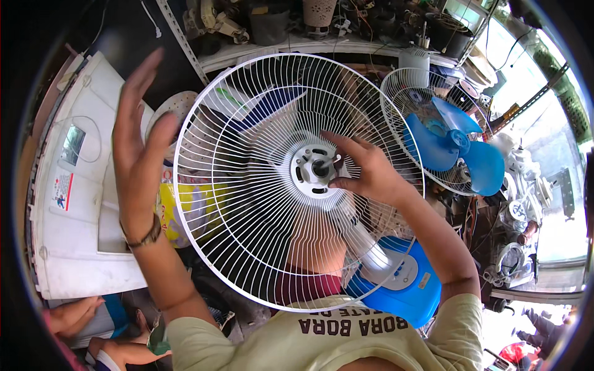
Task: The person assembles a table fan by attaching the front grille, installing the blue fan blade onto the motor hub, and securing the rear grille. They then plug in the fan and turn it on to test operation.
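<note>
A round white wire fan grille [229, 272] spreads across the middle, in front of my torso. Its metal centre plate [307, 185] has slots, with a dark shaft at the hub. My right hand [368, 170] reaches in from the right and grips the grille at its centre, thumb and bent fingers around the plate's right edge. A small pale piece shows by these fingers, too small to name. My left hand [133, 142] is raised beside the grille's left rim, fingers stretched and apart, holding nothing. Behind the wires, a white fan stem [365, 247] rises from a blue fan base [421, 290].
Blue fan blades [458, 142] lie in another wire grille [396, 93] at the right. A white panel [80, 247] stands at the left. A shelf [229, 57] with pots and parts runs along the back. White fan parts [516, 210] crowd the right. Another person's arm [77, 315] shows lower left.
</note>
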`<action>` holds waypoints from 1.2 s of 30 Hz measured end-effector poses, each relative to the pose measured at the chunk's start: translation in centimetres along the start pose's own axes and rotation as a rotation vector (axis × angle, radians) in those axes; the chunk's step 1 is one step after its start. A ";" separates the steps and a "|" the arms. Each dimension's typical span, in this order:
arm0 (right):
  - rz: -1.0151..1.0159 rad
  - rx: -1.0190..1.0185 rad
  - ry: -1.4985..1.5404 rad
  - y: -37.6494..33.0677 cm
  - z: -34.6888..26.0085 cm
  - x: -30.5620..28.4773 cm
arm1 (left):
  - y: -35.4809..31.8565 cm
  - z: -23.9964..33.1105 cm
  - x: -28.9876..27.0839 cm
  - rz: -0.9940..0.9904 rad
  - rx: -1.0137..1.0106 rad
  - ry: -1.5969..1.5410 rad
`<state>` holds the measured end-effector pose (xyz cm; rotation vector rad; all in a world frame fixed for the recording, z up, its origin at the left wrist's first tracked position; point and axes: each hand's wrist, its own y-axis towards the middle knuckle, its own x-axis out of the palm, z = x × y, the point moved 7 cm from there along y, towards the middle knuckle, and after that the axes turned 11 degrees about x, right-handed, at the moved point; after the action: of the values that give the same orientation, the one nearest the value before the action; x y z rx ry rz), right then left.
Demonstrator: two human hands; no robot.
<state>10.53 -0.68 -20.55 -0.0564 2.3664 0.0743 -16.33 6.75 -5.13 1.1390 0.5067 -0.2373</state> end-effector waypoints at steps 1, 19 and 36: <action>0.025 -0.097 -0.042 0.0 -0.7 0.0 | -1.8 -0.4 -1.1 0.100 -0.103 -0.007; 0.260 -0.304 -0.097 1.3 -2.5 2.0 | -10.9 -3.0 4.5 0.495 -0.537 -1.071; 0.287 0.061 -0.179 0.5 -0.6 3.4 | -14.1 -3.7 5.6 0.623 -0.614 -1.309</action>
<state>7.66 -0.31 -22.52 0.3075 2.1810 0.1389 -18.55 4.79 -20.49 0.3205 -0.8856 -0.2088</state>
